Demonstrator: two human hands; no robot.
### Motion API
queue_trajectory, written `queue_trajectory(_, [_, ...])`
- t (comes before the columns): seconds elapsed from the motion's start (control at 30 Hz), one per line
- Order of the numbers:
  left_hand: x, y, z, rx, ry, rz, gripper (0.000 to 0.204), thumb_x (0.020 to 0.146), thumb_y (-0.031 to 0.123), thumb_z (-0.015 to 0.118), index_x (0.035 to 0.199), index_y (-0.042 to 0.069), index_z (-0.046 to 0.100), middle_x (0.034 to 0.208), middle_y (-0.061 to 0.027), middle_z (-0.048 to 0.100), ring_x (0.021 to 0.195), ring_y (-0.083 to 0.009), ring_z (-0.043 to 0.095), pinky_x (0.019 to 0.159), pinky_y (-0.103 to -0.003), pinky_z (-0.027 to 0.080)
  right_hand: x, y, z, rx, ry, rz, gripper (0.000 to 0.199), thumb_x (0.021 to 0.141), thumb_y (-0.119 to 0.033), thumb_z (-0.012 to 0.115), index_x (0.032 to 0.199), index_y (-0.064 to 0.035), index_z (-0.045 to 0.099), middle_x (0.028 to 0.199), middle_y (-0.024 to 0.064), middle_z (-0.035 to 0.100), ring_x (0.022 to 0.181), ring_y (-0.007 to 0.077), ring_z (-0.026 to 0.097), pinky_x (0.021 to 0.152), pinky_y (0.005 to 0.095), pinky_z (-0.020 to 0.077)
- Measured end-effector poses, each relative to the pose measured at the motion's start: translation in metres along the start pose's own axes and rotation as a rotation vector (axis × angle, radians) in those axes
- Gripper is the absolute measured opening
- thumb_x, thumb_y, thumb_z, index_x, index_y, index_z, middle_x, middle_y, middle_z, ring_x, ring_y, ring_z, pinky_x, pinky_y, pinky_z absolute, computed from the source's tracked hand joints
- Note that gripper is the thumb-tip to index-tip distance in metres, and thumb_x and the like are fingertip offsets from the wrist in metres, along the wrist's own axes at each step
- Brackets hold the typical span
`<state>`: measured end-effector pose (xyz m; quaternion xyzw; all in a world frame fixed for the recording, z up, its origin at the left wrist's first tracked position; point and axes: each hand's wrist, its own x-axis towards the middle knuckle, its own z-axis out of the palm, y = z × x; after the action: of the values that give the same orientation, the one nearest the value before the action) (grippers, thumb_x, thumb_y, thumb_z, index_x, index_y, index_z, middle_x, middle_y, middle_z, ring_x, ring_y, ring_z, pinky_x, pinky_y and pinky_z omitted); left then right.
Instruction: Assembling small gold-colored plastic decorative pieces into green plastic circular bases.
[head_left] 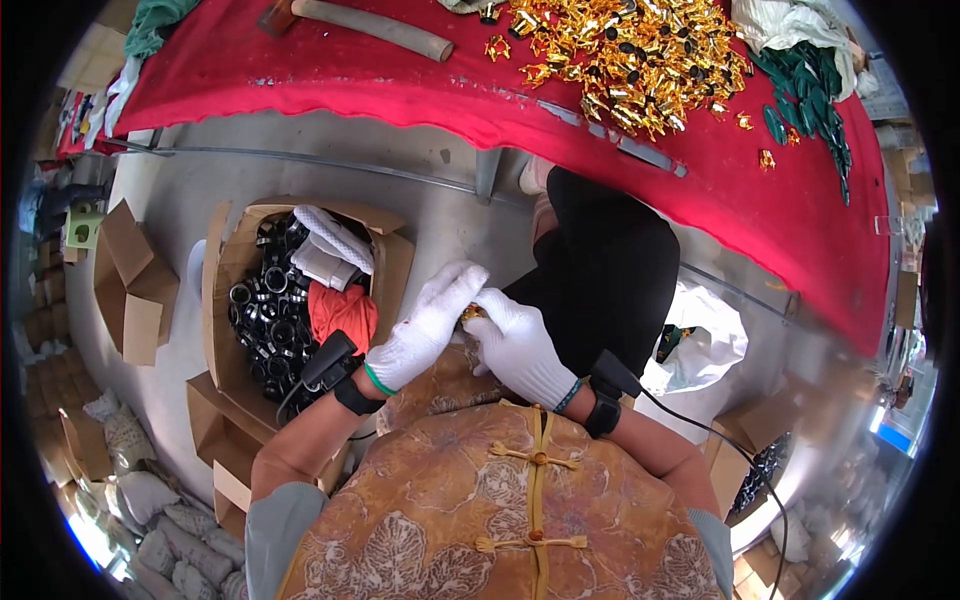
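Note:
Both hands wear white knitted gloves and meet above my lap. My left hand (430, 318) is closed, with its fingers bent over a small shiny gold piece (471, 313). Pressed against the same piece from the other side is my right hand (518, 343), also closed. The fingers hide most of the piece, so its full shape does not show. A heap of similar shiny gold pieces (650, 65), with some black parts among them, lies on the red-covered table (330, 75) ahead.
Left of me stands a cardboard box (215, 300) holding black ring-shaped parts (275, 290) and an orange-red cloth (342, 313). Green leaf-shaped pieces (810, 100) lie at the table's far right. A long-handled tool (375, 27) rests at its left. A white bag (715, 335) sits right of my leg.

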<state>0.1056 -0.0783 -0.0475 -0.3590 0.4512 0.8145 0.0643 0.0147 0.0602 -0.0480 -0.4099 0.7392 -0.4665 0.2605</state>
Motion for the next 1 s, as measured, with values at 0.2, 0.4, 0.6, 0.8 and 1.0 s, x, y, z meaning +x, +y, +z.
queue_trajectory(0.2, [-0.010, -0.004, 0.008, 0.855, 0.083, 0.601, 0.029, 0.105, 0.017, 0.052, 0.124, -0.006, 0.055, 0.111, -0.0203, 0.058, 0.102, -0.0284, 0.060, 0.091, -0.037, 0.050, 0.007, 0.022, -0.018, 1.396, -0.401, 0.983, 0.027, 0.104, -0.023, 0.054, 0.100, 0.0016, 0.063, 0.066, 0.0039, 0.055, 0.047, 0.0139, 0.054, 0.044, 0.0298, 0.0523])
queue_trajectory(0.4, [-0.017, 0.006, -0.001, 0.373, 0.021, 0.343, 0.037, 0.107, 0.034, 0.055, 0.123, 0.001, 0.060, 0.111, -0.0111, 0.062, 0.095, -0.0189, 0.060, 0.077, -0.035, 0.052, 0.009, -0.007, -0.018, 0.316, -0.327, 0.568, 0.034, 0.101, -0.031, 0.060, 0.115, 0.0009, 0.060, 0.073, 0.0111, 0.066, 0.064, 0.0224, 0.072, 0.052, 0.0340, 0.0547])
queue_trajectory(0.6, [-0.013, 0.010, -0.005, -0.319, 0.030, -0.209, 0.046, 0.105, 0.053, 0.053, 0.112, 0.011, 0.067, 0.086, -0.0003, 0.067, 0.068, -0.0133, 0.062, 0.052, -0.027, 0.044, 0.002, 0.000, -0.007, -0.466, -0.213, -0.261, 0.045, 0.090, -0.034, 0.072, 0.119, -0.0034, 0.056, 0.087, 0.0123, 0.063, 0.065, 0.0283, 0.068, 0.056, 0.0405, 0.0535])
queue_trajectory(0.8, [-0.016, 0.008, -0.006, -0.222, -0.006, -0.210, 0.044, 0.105, 0.049, 0.055, 0.117, 0.008, 0.065, 0.099, -0.0059, 0.069, 0.078, -0.0149, 0.065, 0.059, -0.029, 0.048, -0.001, 0.008, 0.003, -0.455, -0.186, -0.277, 0.031, 0.097, -0.030, 0.066, 0.109, -0.0023, 0.058, 0.080, 0.0116, 0.061, 0.058, 0.0271, 0.065, 0.052, 0.0386, 0.0537])
queue_trajectory(1.0, [-0.016, 0.003, 0.004, 0.617, 0.092, 0.503, 0.037, 0.108, 0.030, 0.052, 0.121, -0.004, 0.057, 0.117, -0.0110, 0.058, 0.105, -0.0218, 0.060, 0.089, -0.032, 0.048, 0.018, 0.007, -0.017, 1.015, -0.433, 0.774, 0.034, 0.106, -0.029, 0.049, 0.090, -0.0011, 0.061, 0.067, 0.0029, 0.054, 0.043, 0.0155, 0.053, 0.040, 0.0345, 0.0569])
